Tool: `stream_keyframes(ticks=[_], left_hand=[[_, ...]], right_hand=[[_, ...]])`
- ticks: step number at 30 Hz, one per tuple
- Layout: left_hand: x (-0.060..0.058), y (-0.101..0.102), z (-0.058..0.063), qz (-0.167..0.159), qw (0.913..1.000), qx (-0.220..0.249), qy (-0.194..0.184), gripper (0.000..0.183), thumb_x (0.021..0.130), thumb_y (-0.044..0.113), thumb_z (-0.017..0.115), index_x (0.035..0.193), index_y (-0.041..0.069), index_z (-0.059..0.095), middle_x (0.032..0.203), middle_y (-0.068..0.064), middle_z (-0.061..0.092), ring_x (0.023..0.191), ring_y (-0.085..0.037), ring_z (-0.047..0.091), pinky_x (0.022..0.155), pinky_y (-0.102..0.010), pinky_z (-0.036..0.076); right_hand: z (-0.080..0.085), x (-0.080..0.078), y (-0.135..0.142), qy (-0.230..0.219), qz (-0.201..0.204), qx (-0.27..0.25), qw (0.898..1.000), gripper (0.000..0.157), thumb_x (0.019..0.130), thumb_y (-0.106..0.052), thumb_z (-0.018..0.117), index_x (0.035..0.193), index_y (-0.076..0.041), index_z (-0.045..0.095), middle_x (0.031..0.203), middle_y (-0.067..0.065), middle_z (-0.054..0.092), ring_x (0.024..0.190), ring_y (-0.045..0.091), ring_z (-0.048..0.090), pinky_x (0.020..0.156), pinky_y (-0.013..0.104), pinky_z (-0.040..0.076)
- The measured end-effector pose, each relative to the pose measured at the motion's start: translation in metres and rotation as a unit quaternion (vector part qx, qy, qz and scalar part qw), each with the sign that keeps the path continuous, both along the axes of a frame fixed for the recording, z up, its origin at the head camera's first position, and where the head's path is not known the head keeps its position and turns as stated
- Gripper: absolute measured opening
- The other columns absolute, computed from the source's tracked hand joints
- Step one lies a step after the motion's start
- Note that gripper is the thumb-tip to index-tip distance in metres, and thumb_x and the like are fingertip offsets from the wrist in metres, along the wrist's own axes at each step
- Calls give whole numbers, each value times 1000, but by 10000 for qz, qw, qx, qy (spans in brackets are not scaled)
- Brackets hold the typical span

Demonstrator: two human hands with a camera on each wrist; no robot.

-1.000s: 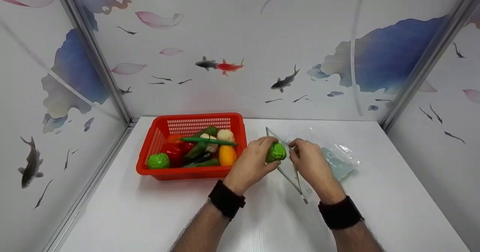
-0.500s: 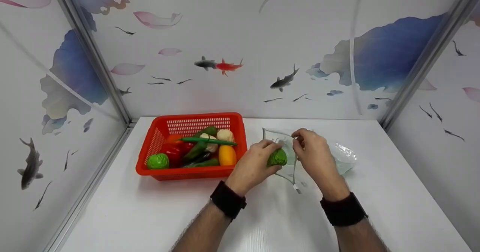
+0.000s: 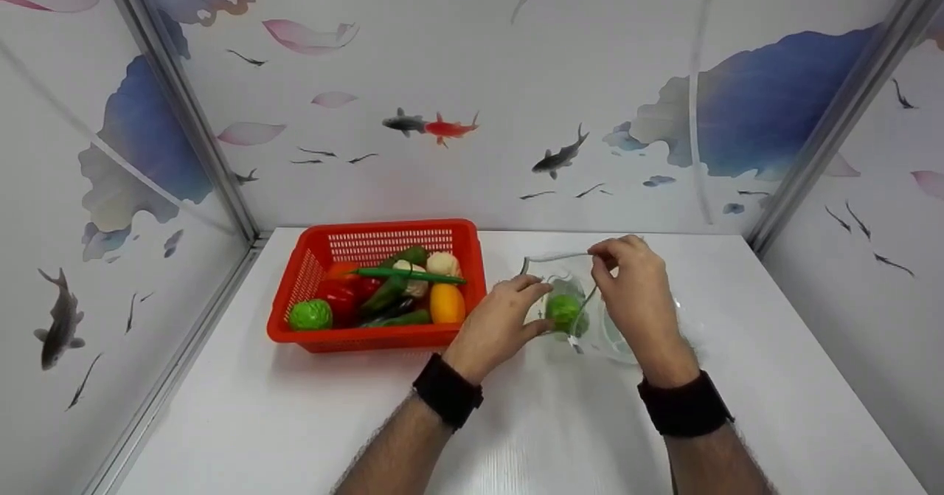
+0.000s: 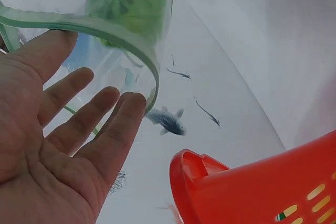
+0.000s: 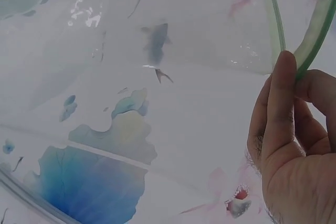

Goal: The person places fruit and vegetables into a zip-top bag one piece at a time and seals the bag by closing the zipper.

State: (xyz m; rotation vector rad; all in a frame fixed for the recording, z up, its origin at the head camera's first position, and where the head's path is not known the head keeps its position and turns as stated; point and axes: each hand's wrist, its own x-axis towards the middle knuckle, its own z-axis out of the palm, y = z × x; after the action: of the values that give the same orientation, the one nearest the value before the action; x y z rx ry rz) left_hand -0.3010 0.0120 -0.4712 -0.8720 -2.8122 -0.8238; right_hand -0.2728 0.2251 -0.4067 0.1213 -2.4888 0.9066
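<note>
One cabbage (image 3: 566,315) lies inside one clear bag (image 3: 616,341), blurred by film; a second cabbage (image 3: 310,315) sits in one basket (image 3: 369,341), among vegetables (image 3: 447,303) overlapping too much to count. The left hand (image 3: 501,316) spreads loose fingers at the bag's mouth; the right hand (image 3: 639,296), partly hiding the bag, pinches its rim (image 3: 557,257).

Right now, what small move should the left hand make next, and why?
Probably draw the left hand back from the mouth of the clear bag, while the right hand pinches its rim. The green cabbage shows inside the bag, and the left hand's fingers are spread near the opening, holding no vegetable.
</note>
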Motion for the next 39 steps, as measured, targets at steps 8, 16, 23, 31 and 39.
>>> stream_keyframes(ticks=[8, 16, 23, 31, 39], left_hand=[[-1, -10, 6, 228, 9989, 405, -36, 41, 114, 37, 80, 151, 19, 77, 151, -5, 79, 137, -25, 79, 120, -40, 66], [-11, -28, 11, 565, 9974, 333, 290, 37, 116, 37, 77, 145, 15, 81, 144, -7, 82, 133, -27, 79, 119, -42, 66], [-21, -49, 9, 1127, 9919, -135, 568, 42, 114, 41, 78, 148, 17, 79, 151, -9, 79, 132, -33, 78, 112, -52, 69], [-32, -81, 3, 1766, 9823, -593, 209, 58, 113, 43, 78, 163, 14, 68, 168, -17, 68, 153, -41, 66, 127, -63, 59], [-39, -114, -1, 2146, 9757, -428, 125, 65, 113, 40, 80, 168, 10, 62, 175, -18, 61, 161, -44, 59, 132, -66, 54]], right_hand=[[-3, -4, -2, 284, -209, 149, 9993, 16, 110, 6, 71, 119, 5, 84, 116, 23, 79, 108, 38, 84, 95, 55, 71], [-7, -6, -2, 256, -289, 198, 9991, 16, 109, 6, 72, 119, 4, 84, 115, 23, 80, 107, 38, 85, 93, 55, 72], [-7, -7, -1, 154, -280, 233, 9992, 17, 110, 6, 71, 121, 4, 84, 117, 23, 80, 110, 38, 84, 96, 55, 72], [-10, -7, 1, 133, -200, 232, 9994, 16, 111, 5, 71, 120, 4, 84, 117, 23, 80, 110, 38, 84, 96, 55, 72], [-13, -8, 2, 145, -125, 259, 9995, 16, 110, 5, 72, 120, 4, 84, 117, 23, 81, 110, 38, 84, 95, 55, 71]])
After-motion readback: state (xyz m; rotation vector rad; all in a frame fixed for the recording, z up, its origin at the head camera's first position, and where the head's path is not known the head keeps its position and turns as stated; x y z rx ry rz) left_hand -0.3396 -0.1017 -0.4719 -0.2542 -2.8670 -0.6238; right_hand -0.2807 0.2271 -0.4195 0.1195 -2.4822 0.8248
